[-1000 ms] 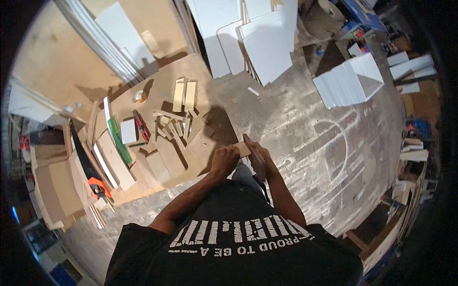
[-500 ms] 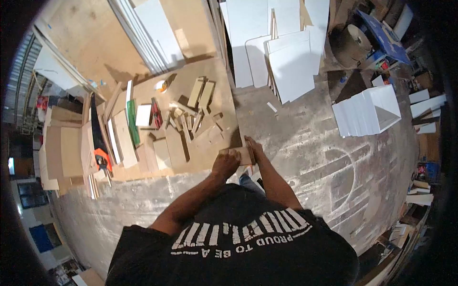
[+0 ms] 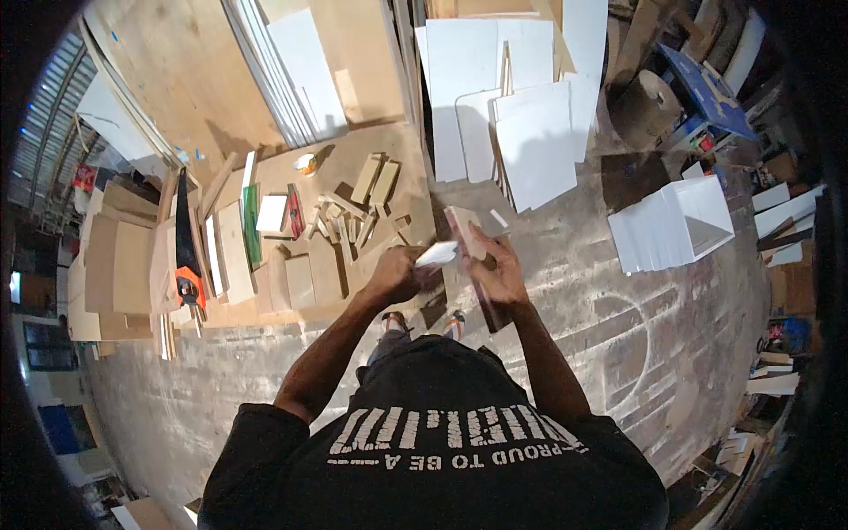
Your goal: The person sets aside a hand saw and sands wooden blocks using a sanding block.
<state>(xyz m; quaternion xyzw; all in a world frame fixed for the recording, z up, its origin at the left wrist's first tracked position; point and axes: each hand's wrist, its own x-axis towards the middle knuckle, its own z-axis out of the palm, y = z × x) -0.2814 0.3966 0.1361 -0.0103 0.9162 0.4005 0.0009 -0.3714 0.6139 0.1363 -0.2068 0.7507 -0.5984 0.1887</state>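
Observation:
My left hand (image 3: 396, 274) is closed on a small white flat piece (image 3: 437, 255), blurred by motion; I cannot make out its kind. My right hand (image 3: 500, 274) grips a narrow wooden board (image 3: 462, 225) from its right side, with the board tilted off the table's right edge. The white piece is close to the board's left face; whether they touch is unclear. Left of my hands, small wood blocks (image 3: 385, 182) and short sticks lie on the wooden worktable (image 3: 353, 146).
On the table's left are a handsaw (image 3: 187, 265) with an orange handle, a green strip (image 3: 251, 221), a red tool (image 3: 294, 210) and a small tub (image 3: 305, 163). White panels (image 3: 536, 146) lean behind. A stack of white box-shaped pieces (image 3: 671, 225) stands on the floor (image 3: 565, 353) at right.
The wooden board has come up off the table edge and turned lengthwise in my right hand. My left hand has moved up and left, and now a white piece shows in it.

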